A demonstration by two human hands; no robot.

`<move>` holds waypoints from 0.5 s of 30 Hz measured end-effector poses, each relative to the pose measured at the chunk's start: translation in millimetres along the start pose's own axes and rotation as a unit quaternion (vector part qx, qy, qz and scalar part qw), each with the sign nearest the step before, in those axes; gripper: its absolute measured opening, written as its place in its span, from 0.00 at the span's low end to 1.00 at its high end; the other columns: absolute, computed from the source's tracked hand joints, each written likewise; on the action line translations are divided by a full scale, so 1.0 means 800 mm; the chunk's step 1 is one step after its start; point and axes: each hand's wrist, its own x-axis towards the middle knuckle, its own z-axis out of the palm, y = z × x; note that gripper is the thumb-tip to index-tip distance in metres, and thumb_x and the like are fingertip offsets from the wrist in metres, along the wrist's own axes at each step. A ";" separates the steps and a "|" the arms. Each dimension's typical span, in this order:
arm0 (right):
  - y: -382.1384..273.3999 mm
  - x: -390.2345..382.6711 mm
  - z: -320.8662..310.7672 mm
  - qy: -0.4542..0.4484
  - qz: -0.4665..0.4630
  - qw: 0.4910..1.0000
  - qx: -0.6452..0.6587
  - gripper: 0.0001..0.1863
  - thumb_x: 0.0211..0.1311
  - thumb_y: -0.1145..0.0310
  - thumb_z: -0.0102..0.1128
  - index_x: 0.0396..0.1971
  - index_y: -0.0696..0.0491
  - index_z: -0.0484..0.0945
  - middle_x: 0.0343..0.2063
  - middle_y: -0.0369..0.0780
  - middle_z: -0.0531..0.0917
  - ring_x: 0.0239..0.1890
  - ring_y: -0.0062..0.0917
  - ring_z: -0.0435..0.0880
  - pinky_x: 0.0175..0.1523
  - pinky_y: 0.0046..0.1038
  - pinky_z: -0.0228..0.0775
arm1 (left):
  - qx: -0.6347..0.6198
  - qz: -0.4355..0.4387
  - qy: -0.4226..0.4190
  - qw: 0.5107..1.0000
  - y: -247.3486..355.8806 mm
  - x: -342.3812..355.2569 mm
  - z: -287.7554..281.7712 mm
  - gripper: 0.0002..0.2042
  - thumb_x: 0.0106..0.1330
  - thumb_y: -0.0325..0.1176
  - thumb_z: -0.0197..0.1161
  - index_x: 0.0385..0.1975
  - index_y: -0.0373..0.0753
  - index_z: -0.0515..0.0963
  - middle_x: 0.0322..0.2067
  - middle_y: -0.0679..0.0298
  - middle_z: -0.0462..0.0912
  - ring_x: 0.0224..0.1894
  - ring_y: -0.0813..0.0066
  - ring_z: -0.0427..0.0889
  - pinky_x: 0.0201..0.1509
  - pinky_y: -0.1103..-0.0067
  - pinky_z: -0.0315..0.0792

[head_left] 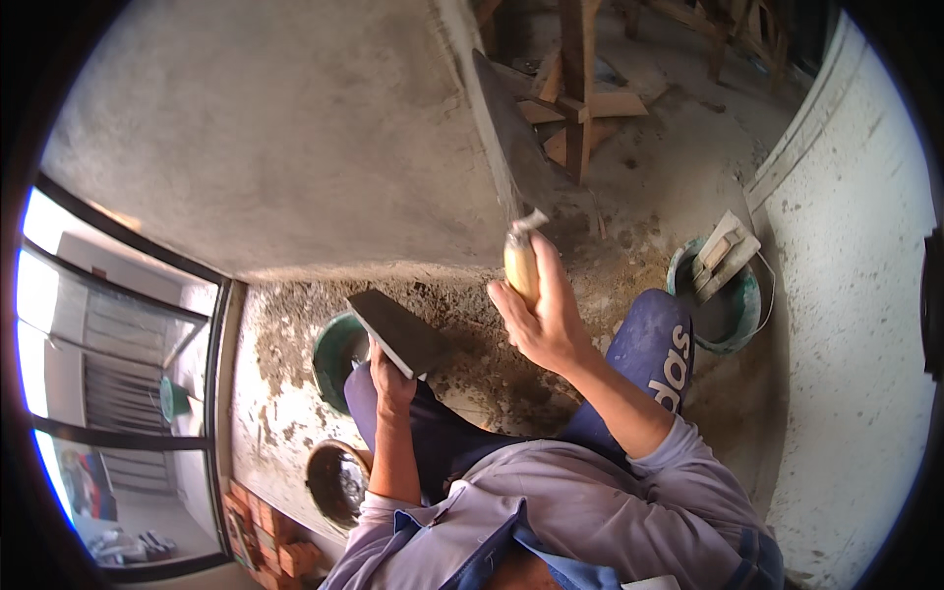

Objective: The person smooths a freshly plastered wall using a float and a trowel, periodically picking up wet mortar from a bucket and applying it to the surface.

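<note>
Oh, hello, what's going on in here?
Someone's left hand holds a dark board beside the left bucket. The right hand holds a tool by its handle, near the edge of the wall; whether the tool touches it is unclear. A float rests on the right bucket.

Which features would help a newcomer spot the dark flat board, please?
From the big grey wall, look down to the dirty floor. Near the left green bucket, the left hand grips a rectangular board with a pale edge. Its dark face sets it apart from the paler float over the right green bucket.
</note>
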 end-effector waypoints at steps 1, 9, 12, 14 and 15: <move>-0.007 -0.012 -0.012 -0.024 -0.032 0.998 -0.056 0.31 0.68 0.67 0.63 0.64 0.64 0.61 0.49 0.57 0.77 0.49 0.46 0.81 0.55 0.40 0.73 | -0.048 -0.043 0.023 0.998 0.000 -0.002 -0.010 0.18 0.78 0.39 0.51 0.63 0.39 0.71 0.51 0.59 0.81 0.51 0.60 0.83 0.58 0.65 0.78; -0.020 -0.041 -0.031 -0.365 0.244 0.858 0.268 0.32 0.68 0.58 0.64 0.63 0.61 0.64 0.29 0.42 0.78 0.24 0.21 0.78 0.32 0.24 0.74 | 0.020 0.020 -0.087 0.996 -0.055 -0.020 0.025 0.15 0.77 0.34 0.52 0.58 0.36 0.75 0.52 0.60 0.82 0.51 0.65 0.83 0.57 0.67 0.78; -0.007 -0.039 -0.014 -0.396 0.355 0.705 0.469 0.34 0.71 0.50 0.60 0.62 0.61 0.62 0.24 0.40 0.72 0.12 0.17 0.70 0.14 0.20 0.65 | 0.195 0.119 -0.058 0.972 -0.053 -0.031 0.040 0.16 0.75 0.33 0.54 0.60 0.36 0.74 0.53 0.60 0.81 0.54 0.66 0.81 0.60 0.70 0.75; 0.012 -0.036 -0.004 -0.388 0.439 0.619 0.523 0.33 0.73 0.50 0.56 0.62 0.61 0.61 0.24 0.41 0.71 0.11 0.17 0.69 0.13 0.20 0.66 | 0.180 0.099 -0.051 0.977 -0.052 -0.033 0.040 0.17 0.75 0.33 0.54 0.60 0.36 0.73 0.53 0.60 0.81 0.54 0.67 0.81 0.60 0.70 0.75; 0.020 -0.034 0.000 -0.377 0.479 0.574 0.546 0.32 0.74 0.50 0.53 0.62 0.61 0.60 0.24 0.41 0.71 0.10 0.17 0.69 0.12 0.21 0.67 | 0.160 0.082 -0.050 0.982 -0.052 -0.029 0.040 0.17 0.75 0.33 0.54 0.60 0.36 0.73 0.53 0.60 0.81 0.53 0.67 0.81 0.59 0.70 0.75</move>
